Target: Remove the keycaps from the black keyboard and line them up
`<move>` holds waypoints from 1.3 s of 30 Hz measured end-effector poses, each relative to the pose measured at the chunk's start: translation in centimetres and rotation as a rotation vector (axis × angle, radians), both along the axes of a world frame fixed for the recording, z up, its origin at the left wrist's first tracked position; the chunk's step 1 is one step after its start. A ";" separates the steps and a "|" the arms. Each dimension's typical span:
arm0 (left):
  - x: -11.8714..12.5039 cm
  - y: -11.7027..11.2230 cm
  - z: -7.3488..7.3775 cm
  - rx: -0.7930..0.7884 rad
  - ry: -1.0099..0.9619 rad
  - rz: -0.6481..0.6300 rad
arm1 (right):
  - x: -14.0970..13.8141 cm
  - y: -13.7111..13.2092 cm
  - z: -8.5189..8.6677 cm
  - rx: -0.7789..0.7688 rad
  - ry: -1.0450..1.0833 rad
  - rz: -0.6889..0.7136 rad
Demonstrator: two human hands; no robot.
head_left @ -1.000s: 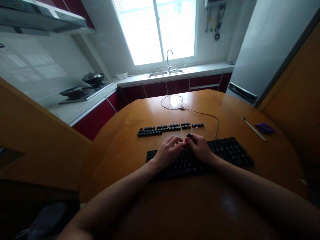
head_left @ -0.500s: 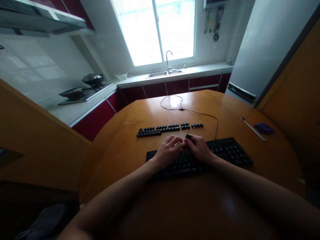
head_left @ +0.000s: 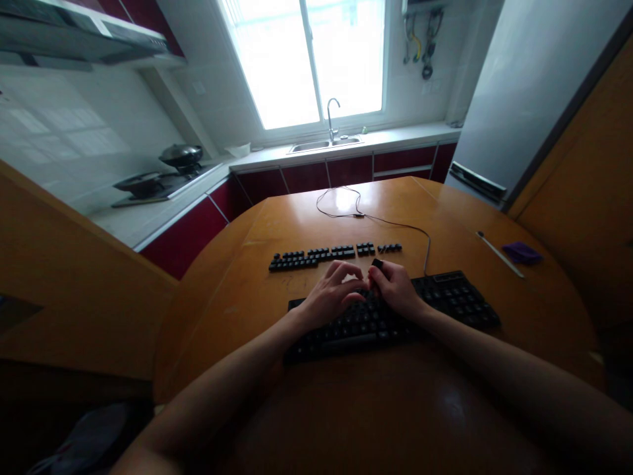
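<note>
Keyboard sits on the table, under both our hands. Our left hand is half open over it, fingers loosely curled; can't tell if the tips grip anything. Our right hand is closed, pinching a small dark piece near the left fingertips. Beyond: loose keycaps in rows, with a pale stick and purple cloth off right. Farther: keyboard cable, looped. Behind the table: sink.
</note>
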State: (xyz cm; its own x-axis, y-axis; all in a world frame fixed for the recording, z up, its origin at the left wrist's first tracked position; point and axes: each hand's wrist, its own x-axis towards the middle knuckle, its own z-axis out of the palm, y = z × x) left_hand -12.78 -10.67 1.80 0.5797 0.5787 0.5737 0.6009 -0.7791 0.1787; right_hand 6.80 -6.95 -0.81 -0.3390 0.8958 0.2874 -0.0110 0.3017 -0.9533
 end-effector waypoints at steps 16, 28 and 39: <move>-7.7 7.1 -3.6 -0.127 -0.004 0.511 | -0.3 0.5 -0.8 -0.050 -0.024 0.001; -8.3 6.4 -4.0 -0.137 0.016 0.596 | -0.1 0.4 -0.7 -0.068 -0.004 0.028; -8.2 6.5 -4.3 -0.115 -0.029 0.590 | -0.1 0.4 -0.8 -0.071 0.007 0.035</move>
